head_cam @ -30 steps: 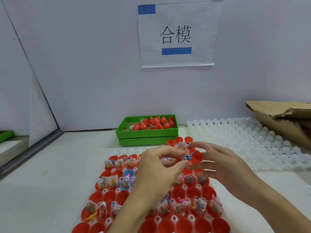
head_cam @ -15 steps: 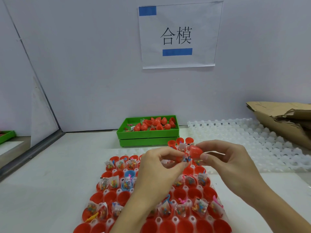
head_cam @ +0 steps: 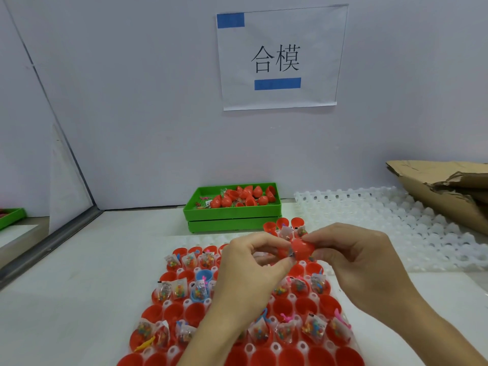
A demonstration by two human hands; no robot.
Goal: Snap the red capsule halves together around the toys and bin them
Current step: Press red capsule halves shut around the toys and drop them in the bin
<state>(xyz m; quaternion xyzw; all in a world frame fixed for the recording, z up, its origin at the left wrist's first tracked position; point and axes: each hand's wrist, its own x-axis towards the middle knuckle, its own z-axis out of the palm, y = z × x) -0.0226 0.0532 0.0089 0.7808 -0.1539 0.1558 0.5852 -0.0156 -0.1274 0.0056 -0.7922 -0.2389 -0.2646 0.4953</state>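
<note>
Above the tray, my left hand (head_cam: pixel 253 262) and my right hand (head_cam: pixel 353 257) meet around one red capsule (head_cam: pixel 299 249). The right thumb and fingers pinch its right half; the left thumb and forefinger pinch its left half, with a bit of toy showing at the seam. Below them lies a white moulded tray (head_cam: pixel 184 307) full of red capsule halves (head_cam: pixel 282 305), many with small bagged toys (head_cam: pixel 179 290) in them. At the back stands a green bin (head_cam: pixel 232 211) with closed red capsules (head_cam: pixel 247 198).
An empty white moulded tray (head_cam: pixel 396 228) lies to the right, with torn cardboard (head_cam: pixel 443 191) beyond it. A paper sign (head_cam: pixel 280 59) hangs on the wall. One blue capsule half (head_cam: pixel 203 276) sits among the red ones. A glass partition (head_cam: pixel 52 165) bounds the left side.
The open red half in my right hand has turned and closed against the half in my left hand. Both hands have drawn together around the capsule.
</note>
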